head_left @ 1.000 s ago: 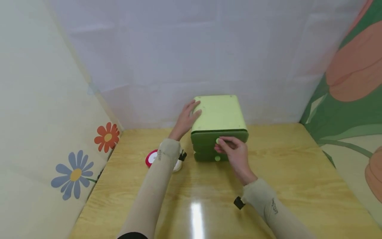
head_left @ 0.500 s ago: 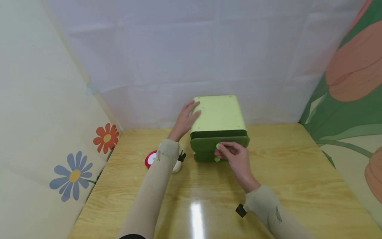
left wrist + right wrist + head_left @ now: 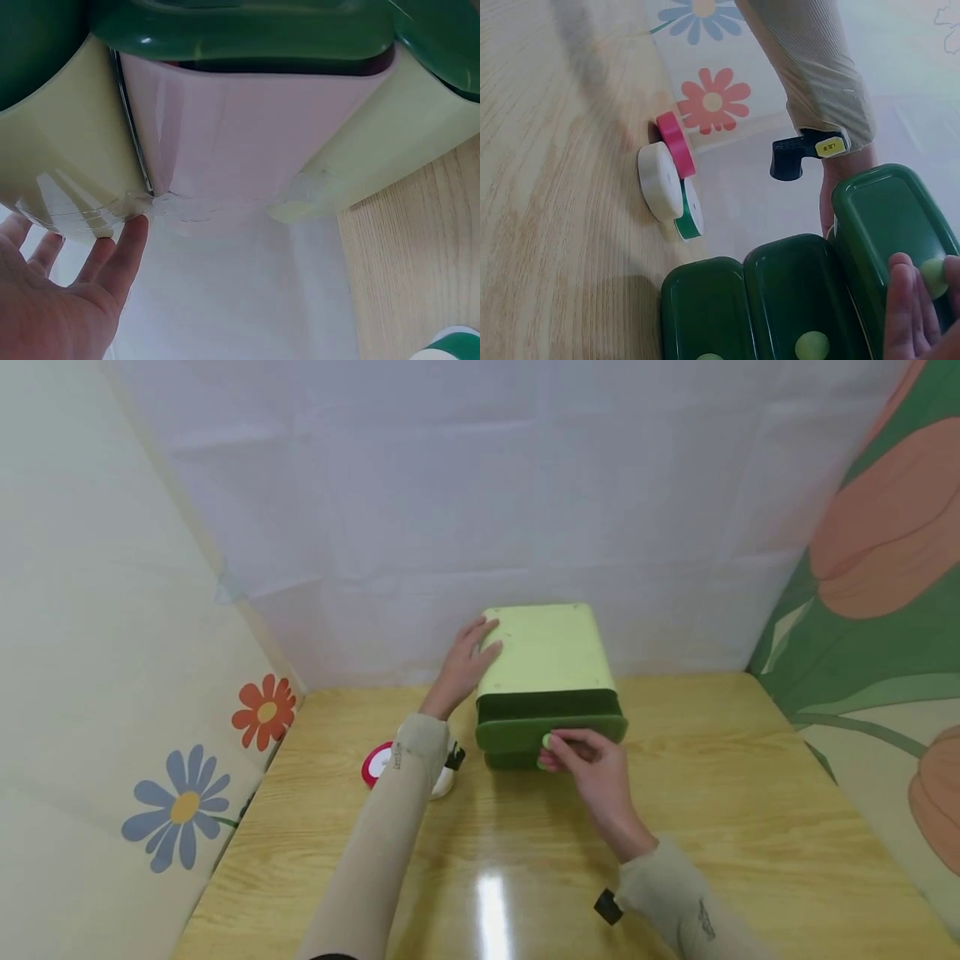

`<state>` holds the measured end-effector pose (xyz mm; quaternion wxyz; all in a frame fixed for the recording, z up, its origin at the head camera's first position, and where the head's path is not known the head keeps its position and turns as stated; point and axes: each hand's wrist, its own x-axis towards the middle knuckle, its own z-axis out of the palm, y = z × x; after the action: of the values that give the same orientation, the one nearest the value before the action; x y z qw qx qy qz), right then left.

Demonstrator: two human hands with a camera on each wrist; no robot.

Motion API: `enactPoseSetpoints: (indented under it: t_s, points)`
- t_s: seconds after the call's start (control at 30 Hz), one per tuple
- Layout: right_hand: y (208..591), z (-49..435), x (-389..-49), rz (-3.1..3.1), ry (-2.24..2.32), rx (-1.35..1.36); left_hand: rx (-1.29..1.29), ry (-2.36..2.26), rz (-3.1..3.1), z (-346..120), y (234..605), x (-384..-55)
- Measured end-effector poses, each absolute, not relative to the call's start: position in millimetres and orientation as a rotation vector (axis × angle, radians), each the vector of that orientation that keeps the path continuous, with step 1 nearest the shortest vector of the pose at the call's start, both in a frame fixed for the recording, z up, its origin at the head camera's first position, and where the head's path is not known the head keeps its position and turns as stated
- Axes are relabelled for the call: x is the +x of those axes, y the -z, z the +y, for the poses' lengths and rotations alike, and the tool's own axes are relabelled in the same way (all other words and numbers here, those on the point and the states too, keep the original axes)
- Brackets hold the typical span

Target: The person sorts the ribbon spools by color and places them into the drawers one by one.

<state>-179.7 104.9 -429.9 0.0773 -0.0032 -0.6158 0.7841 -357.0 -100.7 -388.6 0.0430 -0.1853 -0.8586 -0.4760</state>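
A small chest of drawers (image 3: 547,647) with a pale green top stands near the back wall. Its stacked fronts are dark green with round pale knobs. My right hand (image 3: 600,772) pinches the knob (image 3: 932,277) of the top drawer (image 3: 510,735), which is pulled partway out; a dark gap shows behind its front. My left hand (image 3: 459,670) rests at the chest's left upper edge, fingers spread. In the left wrist view its fingertips touch the pale casing (image 3: 67,150), beside a pink middle casing (image 3: 232,127). The drawer's inside is mostly hidden.
Left of the chest, partly behind the left forearm, lie a red roll (image 3: 676,142), a white roll (image 3: 660,182) and a green roll (image 3: 689,210) on the wooden table (image 3: 720,827). A white sheet (image 3: 420,510) hangs behind; flower-patterned panels flank both sides.
The top drawer has slid out toward the person, with the right hand drawing its knob nearer. The left hand has stayed at the chest's edge.
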Motion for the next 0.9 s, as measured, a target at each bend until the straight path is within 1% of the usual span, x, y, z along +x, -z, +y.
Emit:
enactPoseSetpoints:
  t_s: [0.9]
  points:
    - [433,105,-154,-1.841,-2.326,-0.017,-0.571,1.462,-2.630,-101,392,-360]
